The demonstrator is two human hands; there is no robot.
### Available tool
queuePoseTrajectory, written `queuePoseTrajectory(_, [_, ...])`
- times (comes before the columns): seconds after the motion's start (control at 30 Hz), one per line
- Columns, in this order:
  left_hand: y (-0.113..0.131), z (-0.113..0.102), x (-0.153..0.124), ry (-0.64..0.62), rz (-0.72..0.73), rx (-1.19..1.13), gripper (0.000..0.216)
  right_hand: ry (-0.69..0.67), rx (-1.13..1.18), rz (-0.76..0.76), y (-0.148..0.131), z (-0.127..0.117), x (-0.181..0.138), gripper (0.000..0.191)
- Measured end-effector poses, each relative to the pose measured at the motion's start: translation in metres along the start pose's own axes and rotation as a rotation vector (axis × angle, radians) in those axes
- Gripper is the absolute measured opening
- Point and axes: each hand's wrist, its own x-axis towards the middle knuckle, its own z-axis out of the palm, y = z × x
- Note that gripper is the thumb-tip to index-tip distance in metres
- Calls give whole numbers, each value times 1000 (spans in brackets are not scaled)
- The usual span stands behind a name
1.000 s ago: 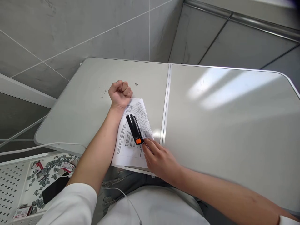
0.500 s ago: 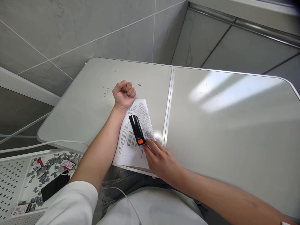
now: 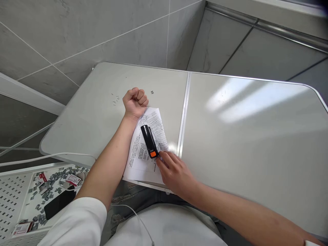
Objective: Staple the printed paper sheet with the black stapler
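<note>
A black stapler [image 3: 148, 138] with an orange end lies slanted on printed paper sheets [image 3: 135, 165] at the table's near edge. One sheet's upper part has a diagonal edge with dense print. My left hand [image 3: 135, 101] is closed in a fist beyond the sheets' top, and that forearm lies along their left side. No object shows in the fist. My right hand [image 3: 175, 171] covers the sheets' lower right edge. Its bent fingers are pinched together at the stapler's orange end; the fingertips are partly hidden, so how firm the hold is does not show.
Staple bits [image 3: 116, 99] and a short staple strip [image 3: 152, 92] lie on the white folding table [image 3: 243, 153]. At lower left, a white perforated tray [image 3: 10, 198] holds scattered staple strips, small boxes [image 3: 73, 179] and a black phone [image 3: 60, 203]. A white cable [image 3: 58, 154] runs past my left arm.
Almost nothing differs. The view has shifted very slightly; both hands, the stapler and the sheets keep their places.
</note>
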Motion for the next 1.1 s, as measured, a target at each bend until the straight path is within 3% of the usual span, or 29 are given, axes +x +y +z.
queuePoseTrajectory(0.13, [0,1,-1,15,-9,29,52,33,14,80,8,1,6,24])
queuePoseTrajectory(0.3, [1,3,-2,36,-22,45,53,93,73,329,29,-2,23,17])
queuePoseTrajectory(0.43, [1,3,-2,16,-38,8,52,45,156,502,46,-3,36,34])
queuePoseTrajectory(0.53, [2,3,-2,15,-56,-14,51,50,201,609,51,-2,45,32])
queuePoseTrajectory(0.67, [3,2,-2,-20,-64,-85,49,7,150,680,51,-2,59,13])
queuePoseTrajectory(0.9, [3,-2,0,-100,-67,-199,50,1,27,808,54,-4,86,21])
queuePoseTrajectory(1.1, [6,-5,-1,-126,-59,-255,50,-43,-91,924,58,2,82,20])
